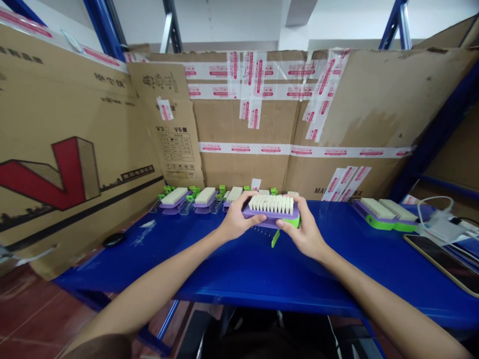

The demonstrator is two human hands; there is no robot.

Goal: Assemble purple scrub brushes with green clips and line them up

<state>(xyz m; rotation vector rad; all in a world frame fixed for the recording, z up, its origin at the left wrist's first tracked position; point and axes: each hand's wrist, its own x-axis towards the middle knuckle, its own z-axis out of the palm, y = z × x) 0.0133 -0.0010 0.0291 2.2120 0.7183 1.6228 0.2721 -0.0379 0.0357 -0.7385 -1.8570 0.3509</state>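
A purple and green brush [271, 204] with pale bristles facing up is held above the blue table between both hands. My left hand [239, 214] grips its left end, thumb along the front edge. On the right end, my right hand [305, 227] is closed in the same way, with its thumb near the green part. A small green piece [275, 238] hangs or lies just below the brush; which of the two I cannot tell. Behind the hands, several similar brushes, such as this one [205, 196], stand in a row with green clips and clear parts.
On the blue table [232, 269], two joined brushes [387, 212] sit at the right, near a phone [445, 262] and a white device with cables [441, 224]. A black round object [114, 240] lies at the left. Taped cardboard [247, 124] walls the back and left.
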